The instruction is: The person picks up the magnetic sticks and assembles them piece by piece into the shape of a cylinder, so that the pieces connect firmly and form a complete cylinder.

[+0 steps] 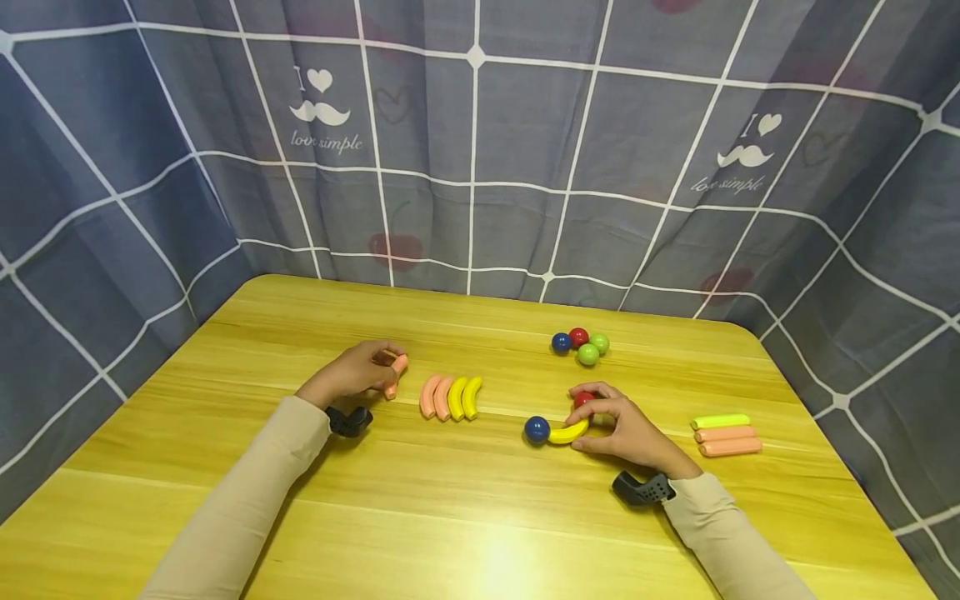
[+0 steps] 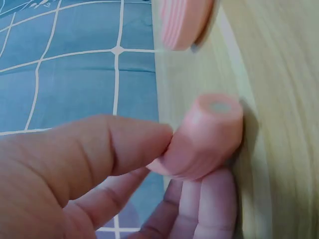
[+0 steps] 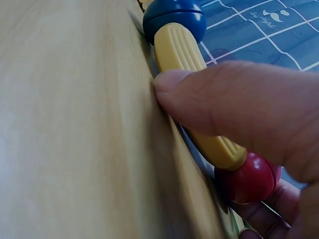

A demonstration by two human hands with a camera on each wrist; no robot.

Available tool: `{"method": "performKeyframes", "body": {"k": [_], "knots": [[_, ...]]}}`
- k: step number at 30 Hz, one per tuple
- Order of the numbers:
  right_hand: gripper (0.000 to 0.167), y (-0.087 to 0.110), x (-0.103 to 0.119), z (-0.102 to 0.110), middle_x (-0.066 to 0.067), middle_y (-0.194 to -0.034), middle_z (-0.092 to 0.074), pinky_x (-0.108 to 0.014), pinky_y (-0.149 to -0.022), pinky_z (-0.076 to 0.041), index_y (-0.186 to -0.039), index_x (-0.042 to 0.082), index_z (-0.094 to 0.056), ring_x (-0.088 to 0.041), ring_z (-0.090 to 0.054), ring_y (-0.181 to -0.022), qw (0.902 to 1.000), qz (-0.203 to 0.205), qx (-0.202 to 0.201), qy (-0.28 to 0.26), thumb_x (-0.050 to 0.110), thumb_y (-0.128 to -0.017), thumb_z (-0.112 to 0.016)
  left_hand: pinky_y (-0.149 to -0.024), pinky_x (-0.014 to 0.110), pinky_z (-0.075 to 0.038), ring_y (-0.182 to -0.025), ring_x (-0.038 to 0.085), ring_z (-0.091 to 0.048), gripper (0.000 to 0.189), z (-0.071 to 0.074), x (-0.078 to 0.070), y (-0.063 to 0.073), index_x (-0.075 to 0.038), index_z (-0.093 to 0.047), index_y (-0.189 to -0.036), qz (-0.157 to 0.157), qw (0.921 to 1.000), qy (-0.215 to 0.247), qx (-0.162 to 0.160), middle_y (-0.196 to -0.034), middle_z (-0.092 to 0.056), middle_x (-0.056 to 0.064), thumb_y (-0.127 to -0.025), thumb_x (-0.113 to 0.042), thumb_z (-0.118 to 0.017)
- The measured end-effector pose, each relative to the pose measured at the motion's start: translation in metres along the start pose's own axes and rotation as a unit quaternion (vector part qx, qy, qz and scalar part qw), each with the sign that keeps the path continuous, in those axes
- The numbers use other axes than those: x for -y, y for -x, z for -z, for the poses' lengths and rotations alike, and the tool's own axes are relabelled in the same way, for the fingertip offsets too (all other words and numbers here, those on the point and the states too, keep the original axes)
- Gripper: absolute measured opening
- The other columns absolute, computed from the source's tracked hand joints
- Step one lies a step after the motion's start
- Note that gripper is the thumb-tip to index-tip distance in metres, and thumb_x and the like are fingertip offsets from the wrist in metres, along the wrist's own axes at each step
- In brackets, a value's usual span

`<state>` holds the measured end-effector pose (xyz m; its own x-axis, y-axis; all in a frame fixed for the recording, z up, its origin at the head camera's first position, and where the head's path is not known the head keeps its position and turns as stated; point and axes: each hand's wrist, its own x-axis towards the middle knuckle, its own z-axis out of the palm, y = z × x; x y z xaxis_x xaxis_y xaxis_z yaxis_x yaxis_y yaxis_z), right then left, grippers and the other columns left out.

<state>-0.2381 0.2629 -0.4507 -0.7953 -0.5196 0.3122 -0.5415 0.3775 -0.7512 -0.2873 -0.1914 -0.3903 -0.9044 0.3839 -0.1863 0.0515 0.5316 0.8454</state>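
Note:
On the left, my left hand [image 1: 354,372] pinches a pink curved rod [image 1: 397,367] between thumb and fingers. Its flat end faces the left wrist camera, with the pink rod [image 2: 209,134] close over the tabletop. My right hand [image 1: 628,429] holds a yellow curved rod [image 1: 566,433], thumb on its near side. A blue ball [image 1: 536,430] sits at the rod's left end and a red ball [image 1: 584,401] at the other, under the fingers. In the right wrist view both the blue ball [image 3: 174,20] and the red ball [image 3: 249,179] meet the ribbed yellow rod [image 3: 179,47].
Between the hands lies a row of pink curved rods [image 1: 430,397] and yellow curved rods [image 1: 470,397]. Farther back sits a cluster of blue [image 1: 561,342], red and green balls [image 1: 588,354]. Straight rods, one yellow-green [image 1: 720,422] and two pink [image 1: 730,447], lie at right. A curtain borders the table.

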Motion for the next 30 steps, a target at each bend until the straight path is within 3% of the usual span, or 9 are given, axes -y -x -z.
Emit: {"method": "performKeyframes", "body": {"k": [2, 7, 13, 18, 22, 27, 30], "knots": [[0.026, 0.000, 0.000, 0.001, -0.022, -0.139, -0.061, -0.019, -0.109, -0.039, -0.104, 0.016, -0.083, -0.025, -0.056, -0.130, 1.0000, 0.000, 0.001, 0.001, 0.001, -0.085, -0.091, -0.093, 0.040, -0.061, -0.119, 0.041, -0.065, 0.058, 0.000, -0.001, -0.001, 0.013, -0.046, -0.152, 0.001, 0.9998, 0.018, -0.006, -0.144, -0.054, 0.038, -0.098, -0.001, -0.062], [0.025, 0.001, 0.002, 0.002, -0.024, -0.138, -0.061, -0.017, -0.109, -0.039, -0.104, 0.015, -0.082, -0.024, -0.056, -0.130, 1.0000, 0.005, 0.000, 0.000, 0.000, -0.086, -0.090, -0.091, 0.035, -0.061, -0.104, 0.028, -0.069, 0.052, -0.002, -0.003, -0.005, 0.012, -0.047, -0.151, -0.014, 0.9984, 0.055, -0.010, -0.131, -0.061, 0.032, -0.105, -0.003, -0.065], [0.026, 0.001, 0.001, 0.002, -0.025, -0.139, -0.060, -0.017, -0.109, -0.039, -0.106, 0.013, -0.084, -0.020, -0.056, -0.130, 1.0000, 0.006, 0.002, -0.003, -0.001, -0.085, -0.090, -0.100, 0.045, -0.060, -0.115, 0.031, -0.067, 0.053, -0.009, -0.011, -0.007, 0.011, -0.045, -0.154, -0.040, 0.9947, 0.091, -0.023, -0.141, -0.056, 0.035, -0.108, -0.006, -0.065], [0.026, 0.002, 0.000, 0.002, -0.026, -0.141, -0.059, -0.018, -0.108, -0.040, -0.109, 0.012, -0.084, -0.015, -0.053, -0.131, 0.9999, 0.009, 0.006, -0.006, -0.002, -0.087, -0.089, -0.102, 0.050, -0.059, -0.117, 0.035, -0.067, 0.051, -0.025, -0.023, -0.005, 0.014, -0.046, -0.152, -0.072, 0.9909, 0.114, -0.012, -0.139, -0.057, 0.034, -0.108, -0.005, -0.065], [0.026, 0.002, 0.001, 0.001, -0.027, -0.141, -0.059, -0.018, -0.108, -0.041, -0.109, 0.012, -0.085, -0.016, -0.054, -0.131, 0.9998, 0.014, 0.006, -0.009, -0.003, -0.088, -0.087, -0.099, 0.043, -0.057, -0.116, 0.035, -0.065, 0.046, -0.043, -0.036, -0.002, 0.010, -0.053, -0.147, -0.092, 0.9918, 0.089, 0.000, -0.135, -0.062, 0.029, -0.107, -0.009, -0.067], [0.028, 0.000, 0.001, 0.001, -0.028, -0.140, -0.059, -0.018, -0.107, -0.042, -0.109, 0.011, -0.084, -0.017, -0.054, -0.130, 0.9997, 0.021, 0.007, -0.008, -0.005, -0.087, -0.085, -0.072, 0.034, -0.051, -0.090, 0.025, -0.065, 0.047, -0.064, -0.050, 0.000, 0.004, -0.055, -0.149, -0.080, 0.9916, 0.095, 0.036, -0.137, -0.063, 0.022, -0.108, -0.015, -0.068], [0.030, 0.000, 0.002, 0.000, -0.029, -0.140, -0.059, -0.019, -0.107, -0.043, -0.108, 0.012, -0.084, -0.019, -0.054, -0.130, 0.9996, 0.026, 0.007, -0.008, -0.007, -0.085, -0.083, -0.064, 0.034, -0.046, -0.083, 0.024, -0.067, 0.047, -0.076, -0.056, 0.000, 0.002, -0.055, -0.149, -0.072, 0.9894, 0.116, 0.051, -0.134, -0.064, 0.019, -0.108, -0.016, -0.069]]}}
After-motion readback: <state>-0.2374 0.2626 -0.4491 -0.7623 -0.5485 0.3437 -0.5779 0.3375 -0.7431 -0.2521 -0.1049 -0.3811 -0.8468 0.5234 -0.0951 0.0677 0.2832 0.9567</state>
